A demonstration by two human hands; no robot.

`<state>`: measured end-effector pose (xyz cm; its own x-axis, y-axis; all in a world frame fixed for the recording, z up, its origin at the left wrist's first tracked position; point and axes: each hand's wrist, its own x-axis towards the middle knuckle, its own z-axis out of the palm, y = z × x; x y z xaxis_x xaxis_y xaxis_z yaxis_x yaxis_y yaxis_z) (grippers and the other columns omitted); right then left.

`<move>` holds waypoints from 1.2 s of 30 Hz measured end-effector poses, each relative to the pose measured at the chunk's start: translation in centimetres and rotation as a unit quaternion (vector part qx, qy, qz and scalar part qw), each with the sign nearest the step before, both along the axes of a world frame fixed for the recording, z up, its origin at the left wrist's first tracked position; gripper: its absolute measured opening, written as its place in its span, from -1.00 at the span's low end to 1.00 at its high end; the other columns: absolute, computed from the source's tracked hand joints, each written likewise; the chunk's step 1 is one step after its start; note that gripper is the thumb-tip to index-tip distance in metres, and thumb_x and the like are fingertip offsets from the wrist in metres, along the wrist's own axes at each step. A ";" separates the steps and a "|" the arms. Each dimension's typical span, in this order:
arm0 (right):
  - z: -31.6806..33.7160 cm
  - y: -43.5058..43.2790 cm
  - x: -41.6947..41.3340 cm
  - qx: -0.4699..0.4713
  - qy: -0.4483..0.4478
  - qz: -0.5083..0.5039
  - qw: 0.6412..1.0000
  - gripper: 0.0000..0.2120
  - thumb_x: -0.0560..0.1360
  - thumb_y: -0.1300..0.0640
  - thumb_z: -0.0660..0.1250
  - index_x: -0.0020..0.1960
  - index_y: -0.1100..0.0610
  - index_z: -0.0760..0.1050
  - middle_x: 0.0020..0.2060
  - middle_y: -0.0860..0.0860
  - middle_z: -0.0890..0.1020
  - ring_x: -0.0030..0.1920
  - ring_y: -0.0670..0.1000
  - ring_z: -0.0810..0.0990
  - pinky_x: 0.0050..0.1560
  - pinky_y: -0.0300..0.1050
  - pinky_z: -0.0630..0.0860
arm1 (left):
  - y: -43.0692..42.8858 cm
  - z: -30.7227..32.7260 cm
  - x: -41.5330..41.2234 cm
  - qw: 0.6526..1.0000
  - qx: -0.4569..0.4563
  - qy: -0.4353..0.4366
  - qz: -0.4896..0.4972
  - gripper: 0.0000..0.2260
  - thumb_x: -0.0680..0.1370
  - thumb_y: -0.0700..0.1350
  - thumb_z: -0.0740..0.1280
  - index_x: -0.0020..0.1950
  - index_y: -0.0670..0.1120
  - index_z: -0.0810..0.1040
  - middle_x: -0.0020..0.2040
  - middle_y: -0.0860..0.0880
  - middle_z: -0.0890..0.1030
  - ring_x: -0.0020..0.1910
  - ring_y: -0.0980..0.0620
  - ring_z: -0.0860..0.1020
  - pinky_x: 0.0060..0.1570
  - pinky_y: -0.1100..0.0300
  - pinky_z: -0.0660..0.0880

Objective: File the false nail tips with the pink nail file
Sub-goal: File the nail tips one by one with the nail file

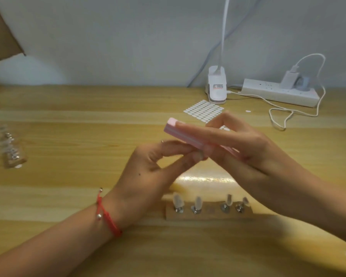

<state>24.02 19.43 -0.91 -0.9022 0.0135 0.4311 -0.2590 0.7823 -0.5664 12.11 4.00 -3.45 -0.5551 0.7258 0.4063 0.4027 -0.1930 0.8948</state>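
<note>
Gripping pink nail file [174, 130] in right hand [248, 152], left hand [148, 172] pinching nail tip [200, 155] beneath

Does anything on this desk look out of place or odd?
Mostly tidy. The wooden stand has one bare middle slot among four mounted nail tips; the missing one is probably what the left hand pinches against the pink nail file. One white sticker lies apart from the sticker sheet.

A single wide-angle view from the person's head looks forward and down across the wooden table [68, 136] toward the pale wall [128, 37] behind it, close above the left hand [148, 174] and right hand [248, 154], whose forearms enter from the lower corners; the table's far edge crosses the upper third
</note>
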 end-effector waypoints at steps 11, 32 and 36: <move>-0.4 0.0 0.2 0.029 0.013 -0.010 0.999 -0.62 0.61 -0.04 0.21 0.40 -0.27 0.40 0.02 -0.03 0.41 -0.07 -0.05 0.47 -0.11 -0.39 0.39 | 0.1 0.3 -1.1 0.998 -0.008 -0.009 0.063 -0.77 0.40 -0.02 0.37 -0.04 -0.08 0.70 -0.06 0.02 0.71 0.00 0.18 0.63 -0.02 0.42 0.44; -0.3 1.2 -0.7 -0.205 0.024 -0.051 0.977 -0.67 0.62 0.02 0.22 0.34 -0.25 0.45 -0.06 0.03 0.41 -0.29 -0.14 0.38 -0.33 -0.32 0.34 | -0.3 0.6 0.9 0.985 -0.020 0.161 0.053 -0.90 0.40 0.05 0.43 -0.12 0.12 0.67 -0.10 0.15 0.67 0.06 -0.03 0.56 0.11 0.09 0.46; -0.9 2.8 -1.0 -0.357 -0.001 -0.140 0.924 -0.68 0.63 0.08 0.23 0.30 -0.24 0.50 -0.19 0.01 0.38 -0.35 0.03 0.31 -0.42 -0.14 0.23 | -0.3 0.9 1.7 0.989 -0.035 0.142 0.016 -0.89 0.36 0.01 0.46 -0.14 0.05 0.67 -0.16 0.10 0.64 -0.03 -0.03 0.57 0.02 0.26 0.43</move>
